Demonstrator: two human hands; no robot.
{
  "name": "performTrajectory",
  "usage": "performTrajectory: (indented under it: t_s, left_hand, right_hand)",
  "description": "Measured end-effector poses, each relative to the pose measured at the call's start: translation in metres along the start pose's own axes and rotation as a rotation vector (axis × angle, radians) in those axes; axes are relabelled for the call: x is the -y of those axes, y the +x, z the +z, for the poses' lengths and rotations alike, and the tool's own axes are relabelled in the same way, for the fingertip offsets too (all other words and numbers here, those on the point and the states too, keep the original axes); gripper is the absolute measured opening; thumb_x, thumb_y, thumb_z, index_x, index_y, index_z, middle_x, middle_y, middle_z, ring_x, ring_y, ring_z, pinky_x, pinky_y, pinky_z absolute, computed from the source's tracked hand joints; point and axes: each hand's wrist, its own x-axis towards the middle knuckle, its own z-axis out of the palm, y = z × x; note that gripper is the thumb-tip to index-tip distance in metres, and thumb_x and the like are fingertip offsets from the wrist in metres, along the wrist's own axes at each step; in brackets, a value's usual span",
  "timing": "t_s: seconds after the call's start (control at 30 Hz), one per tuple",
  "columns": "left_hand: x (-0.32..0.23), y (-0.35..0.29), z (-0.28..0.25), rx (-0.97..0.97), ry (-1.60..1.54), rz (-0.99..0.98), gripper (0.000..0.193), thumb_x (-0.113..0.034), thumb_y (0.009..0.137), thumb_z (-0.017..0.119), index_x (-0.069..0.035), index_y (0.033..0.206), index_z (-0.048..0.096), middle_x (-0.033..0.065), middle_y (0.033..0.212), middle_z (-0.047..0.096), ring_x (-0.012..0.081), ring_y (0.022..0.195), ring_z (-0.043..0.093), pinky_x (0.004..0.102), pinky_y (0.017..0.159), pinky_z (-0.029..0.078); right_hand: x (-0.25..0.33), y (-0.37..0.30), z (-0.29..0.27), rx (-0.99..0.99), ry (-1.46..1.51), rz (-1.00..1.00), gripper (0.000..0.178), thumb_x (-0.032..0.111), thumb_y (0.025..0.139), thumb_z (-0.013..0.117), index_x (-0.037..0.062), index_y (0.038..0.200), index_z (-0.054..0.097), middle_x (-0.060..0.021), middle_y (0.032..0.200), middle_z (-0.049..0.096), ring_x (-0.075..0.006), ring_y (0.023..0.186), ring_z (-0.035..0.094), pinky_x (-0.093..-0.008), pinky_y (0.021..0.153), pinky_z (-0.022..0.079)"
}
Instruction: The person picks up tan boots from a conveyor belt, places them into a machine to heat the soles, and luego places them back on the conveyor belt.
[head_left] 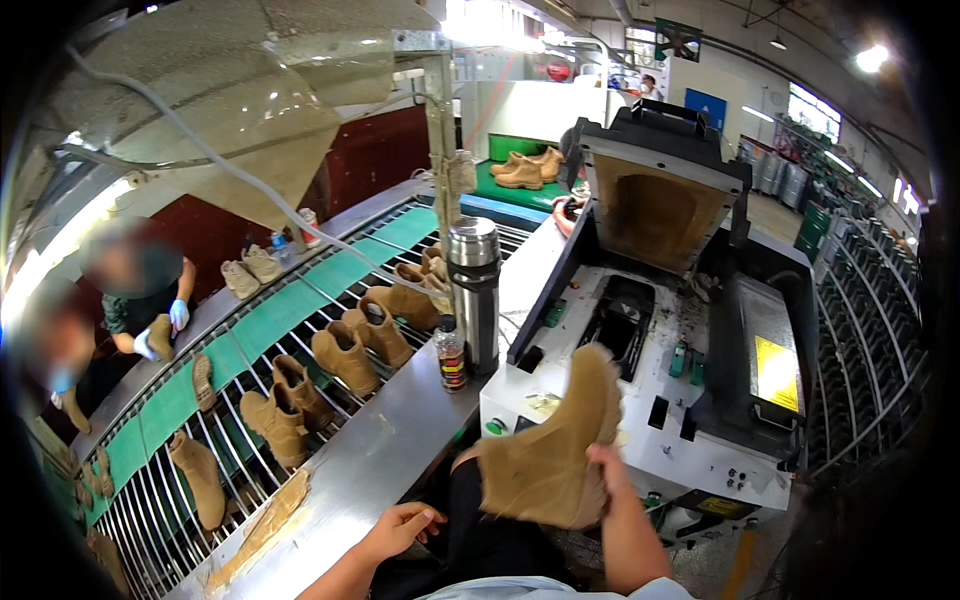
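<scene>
My right hand (612, 478) grips a tan ankle boot (545, 455) by the heel end of its sole. The boot's toe points up and its shaft opening faces the lower left; it hangs in front of a white machine (540, 395). Over the machine's dark recess (620, 318) a black-framed lid (655, 200) stands raised. Low beside the metal ledge (375, 455), my left hand (402, 530) has its fingers curled in, with nothing visible in them.
Several tan boots (345, 358) stand on a roller conveyor with a green strip (240, 345). A steel flask (473, 285) and a small bottle (450, 355) are on the ledge. Two co-workers (150, 280) sit across the conveyor. Dark racks (865, 330) stand at right.
</scene>
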Motion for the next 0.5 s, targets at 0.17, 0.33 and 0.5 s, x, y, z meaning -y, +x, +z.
performTrajectory:
  t_s: [0.17,0.33,0.5]
  left_hand:
    - [0.083,0.028,-0.048,-0.483,0.438,0.088,0.021,-0.016,0.088,0.062,0.003,0.082,0.066,0.0068,0.066,0.063,0.0140,0.060,0.058,0.0270,0.058,0.046]
    - [0.156,0.036,-0.117,-0.928,0.454,0.183,0.015,-0.008,0.083,0.060,0.004,0.073,0.062,0.0096,0.061,0.061,0.0160,0.057,0.057,0.0307,0.056,0.045]
    - [0.158,0.043,-0.120,-0.953,0.210,0.114,0.014,-0.006,0.080,0.060,0.003,0.070,0.061,0.0089,0.061,0.060,0.0133,0.056,0.054,0.0283,0.054,0.044]
  right_hand:
    - [0.143,0.050,0.016,-0.329,-0.254,-0.505,0.092,0.014,0.067,0.075,0.0033,0.144,0.026,-0.0165,0.126,0.052,-0.0275,0.110,0.054,-0.0373,0.089,0.047]
    - [0.242,0.152,-0.006,-0.601,-0.655,-0.467,0.097,0.025,0.065,0.078,0.0034,0.144,0.026,-0.0193,0.134,0.046,-0.0301,0.116,0.052,-0.0394,0.093,0.045]
    - [0.269,0.238,-0.002,-0.836,-1.045,-0.229,0.106,0.031,0.059,0.081,-0.0029,0.143,0.025,-0.0221,0.137,0.043,-0.0305,0.119,0.051,-0.0393,0.096,0.045]
